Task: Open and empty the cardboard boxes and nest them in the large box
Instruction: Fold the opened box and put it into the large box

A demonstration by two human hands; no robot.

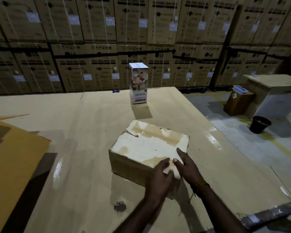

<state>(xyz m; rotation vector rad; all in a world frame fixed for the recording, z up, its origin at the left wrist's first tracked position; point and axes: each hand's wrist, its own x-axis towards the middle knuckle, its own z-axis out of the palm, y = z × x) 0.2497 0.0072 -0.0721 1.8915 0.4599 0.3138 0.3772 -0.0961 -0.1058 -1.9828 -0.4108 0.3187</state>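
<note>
Cardboard box [146,148] shut, both hands on its near corner, left hand [160,179] curled, right hand [186,165] flat

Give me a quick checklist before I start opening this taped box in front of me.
1. Taped box flat on the cardboard surface: ok.
2. Left hand and right hand both at its near corner: ok.
3. Top flaps shut, tape on: not ok, not yet opened.
4. Large open box at left, ready for nesting: ok.
5. Tall printed box standing apart, out of the way: ok.
6. Contents inside: cannot tell.
</note>
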